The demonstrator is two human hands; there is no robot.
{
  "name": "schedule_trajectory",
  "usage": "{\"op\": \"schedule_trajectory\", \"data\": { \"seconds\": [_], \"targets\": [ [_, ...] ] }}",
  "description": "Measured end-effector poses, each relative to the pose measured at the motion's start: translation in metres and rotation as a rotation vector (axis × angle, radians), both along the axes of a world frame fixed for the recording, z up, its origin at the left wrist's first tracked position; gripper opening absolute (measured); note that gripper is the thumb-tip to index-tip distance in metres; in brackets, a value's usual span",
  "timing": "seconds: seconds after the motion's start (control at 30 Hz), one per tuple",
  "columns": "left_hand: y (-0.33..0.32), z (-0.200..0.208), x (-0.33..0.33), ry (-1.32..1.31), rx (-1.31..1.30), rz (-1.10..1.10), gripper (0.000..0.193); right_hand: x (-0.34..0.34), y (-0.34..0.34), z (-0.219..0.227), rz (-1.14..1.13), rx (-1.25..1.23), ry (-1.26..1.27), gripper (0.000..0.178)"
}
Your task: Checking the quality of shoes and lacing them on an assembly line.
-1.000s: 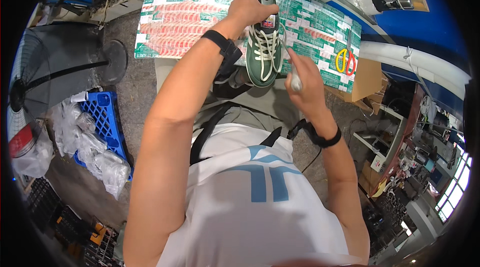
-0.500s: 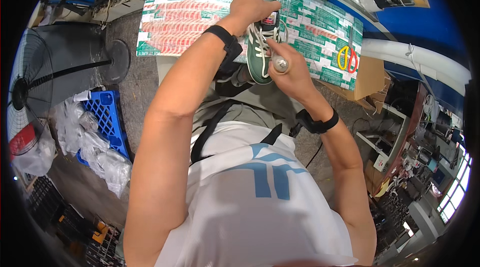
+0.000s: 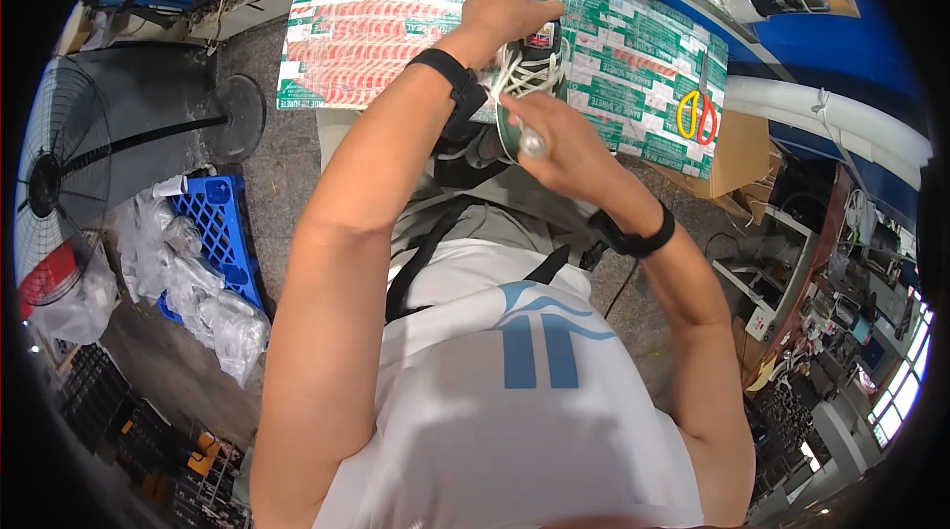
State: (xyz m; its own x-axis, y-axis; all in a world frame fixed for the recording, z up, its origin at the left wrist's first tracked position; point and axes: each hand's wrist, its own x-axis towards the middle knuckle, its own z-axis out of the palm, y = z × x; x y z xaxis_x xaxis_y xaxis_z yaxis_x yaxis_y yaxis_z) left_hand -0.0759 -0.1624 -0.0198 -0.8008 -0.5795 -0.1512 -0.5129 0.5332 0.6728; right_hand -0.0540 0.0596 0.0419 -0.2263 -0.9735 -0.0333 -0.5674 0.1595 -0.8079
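A green-and-white taped tabletop (image 3: 376,44) backs a laced green shoe (image 3: 539,52) at its near edge. The worker's left hand (image 3: 502,9) clasps the shoe's heel end; the right hand (image 3: 564,141) covers its front. Scissors (image 3: 702,96) with 2 bright loops lie rightward; a pale-handled tool (image 3: 533,141) sits gripped in the right hand.

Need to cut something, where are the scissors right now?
In the head view, the scissors lie near the right end of the tabletop, right of the green shoe.
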Motion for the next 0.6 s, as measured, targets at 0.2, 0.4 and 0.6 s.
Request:
{"op": "schedule_trajectory", "data": {
  "seconds": [0.2,0.4,0.6],
  "targets": [
    [-0.002,-0.003,-0.002,-0.007,0.010,-0.028,0.113,-0.020,0.080,0.051,-0.052,0.193,0.014,0.072],
    [-0.001,-0.004,0.000,0.044,0.019,-0.011,0.111,-0.030,0.049,0.025,-0.116,-0.001,0.405,0.074],
    [-0.003,-0.004,0.001,0.082,0.043,-0.012,0.108,-0.033,0.038,0.003,-0.066,0.026,0.706,0.073]
  ]
}}
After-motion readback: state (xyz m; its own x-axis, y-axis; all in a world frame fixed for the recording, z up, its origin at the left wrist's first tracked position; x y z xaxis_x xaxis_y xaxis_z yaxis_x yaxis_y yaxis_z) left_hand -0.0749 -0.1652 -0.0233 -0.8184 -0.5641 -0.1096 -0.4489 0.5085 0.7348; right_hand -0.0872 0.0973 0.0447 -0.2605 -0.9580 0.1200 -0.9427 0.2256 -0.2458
